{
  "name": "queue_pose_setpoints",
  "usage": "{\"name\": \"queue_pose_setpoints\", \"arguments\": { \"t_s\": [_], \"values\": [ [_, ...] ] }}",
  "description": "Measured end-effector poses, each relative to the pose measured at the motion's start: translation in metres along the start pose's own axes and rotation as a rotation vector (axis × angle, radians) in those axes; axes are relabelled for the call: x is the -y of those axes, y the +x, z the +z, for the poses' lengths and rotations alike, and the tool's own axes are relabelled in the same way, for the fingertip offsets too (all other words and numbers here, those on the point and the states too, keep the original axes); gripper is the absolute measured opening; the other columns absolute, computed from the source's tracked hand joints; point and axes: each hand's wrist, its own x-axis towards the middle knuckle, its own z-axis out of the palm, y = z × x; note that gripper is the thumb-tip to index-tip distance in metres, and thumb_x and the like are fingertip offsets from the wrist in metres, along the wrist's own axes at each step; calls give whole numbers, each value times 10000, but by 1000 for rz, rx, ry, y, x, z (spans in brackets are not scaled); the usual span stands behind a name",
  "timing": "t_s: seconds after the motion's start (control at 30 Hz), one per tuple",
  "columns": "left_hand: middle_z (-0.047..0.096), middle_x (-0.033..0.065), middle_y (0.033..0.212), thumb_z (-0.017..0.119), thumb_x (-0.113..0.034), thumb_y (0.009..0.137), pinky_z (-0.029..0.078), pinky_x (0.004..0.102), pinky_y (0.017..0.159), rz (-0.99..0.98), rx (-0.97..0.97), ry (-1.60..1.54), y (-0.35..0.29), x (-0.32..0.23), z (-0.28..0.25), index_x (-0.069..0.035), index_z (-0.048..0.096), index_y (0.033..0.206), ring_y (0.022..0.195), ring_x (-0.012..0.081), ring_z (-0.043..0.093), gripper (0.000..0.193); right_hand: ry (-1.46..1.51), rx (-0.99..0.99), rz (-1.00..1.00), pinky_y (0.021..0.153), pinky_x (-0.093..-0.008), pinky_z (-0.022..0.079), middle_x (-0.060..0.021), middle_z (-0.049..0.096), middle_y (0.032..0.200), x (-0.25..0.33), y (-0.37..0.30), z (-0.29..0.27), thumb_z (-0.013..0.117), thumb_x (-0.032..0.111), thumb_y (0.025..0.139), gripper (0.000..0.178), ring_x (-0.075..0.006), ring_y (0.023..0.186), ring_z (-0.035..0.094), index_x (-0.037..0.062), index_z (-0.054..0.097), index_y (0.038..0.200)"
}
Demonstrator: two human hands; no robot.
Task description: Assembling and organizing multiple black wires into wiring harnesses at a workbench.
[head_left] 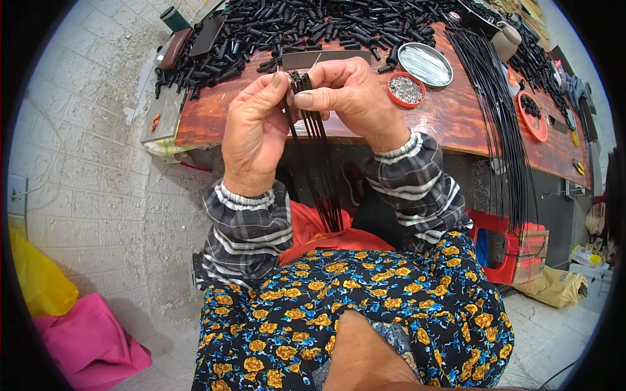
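Near the counter (450, 130), left hand (255, 127) and right hand (358, 98), equally close, pinch the tops of black rods (319, 150) extending lengthwise away from the counter.

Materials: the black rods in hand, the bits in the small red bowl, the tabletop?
Rods: plastic or coated metal, can't tell; thin, black all along.
Bits: likely bare metal; silvery gray with bright glints.
Tabletop: looks like varnished wood; glossy red-brown with dark grain-like streaks, though a printed veneer is possible.
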Motion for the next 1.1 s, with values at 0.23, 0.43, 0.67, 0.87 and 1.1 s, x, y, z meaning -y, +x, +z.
{"name": "queue_pose_setpoints", "arguments": {
  "t_s": [0.23,0.43,0.67,0.87,1.1],
  "values": [
    [638,39,894,606,-107,909,438,244,786,101,-131,-82,2,12,-4,-1,627,935,815,113,569,111,-128,-219,-75,562,-189,414,27,605,698,0,-7,14,749,70,774,117,-37,634,529,10,650,789],
    [591,32,817,605,-126,915,422,251,740,107,-32,-75,5,12,-9,4,611,906,745,119,525,131,213,77,-4,656,-202,460,-9,637,784,-20,10,-15,725,77,791,117,-68,695,579,18,633,833],
    [602,21,795,619,-151,916,420,259,707,253,-233,93,7,20,-5,-8,616,892,726,105,536,145,-36,-95,20,678,-196,457,-4,658,834,-13,2,-4,703,127,834,124,-52,722,576,27,648,882],
    [631,14,847,640,-139,901,448,248,724,255,-263,93,12,25,-8,-4,642,934,768,95,563,139,-2,-92,11,649,-198,460,-22,676,831,-13,3,2,673,167,867,218,-56,724,589,8,664,1016],
    [666,59,910,610,-189,924,490,269,734,177,-257,84,13,28,-29,6,665,1024,808,118,608,226,-141,-147,34,654,-222,490,-63,693,872,-10,1,-10,645,168,891,220,-80,742,618,-3,662,1028]
  ]
}}
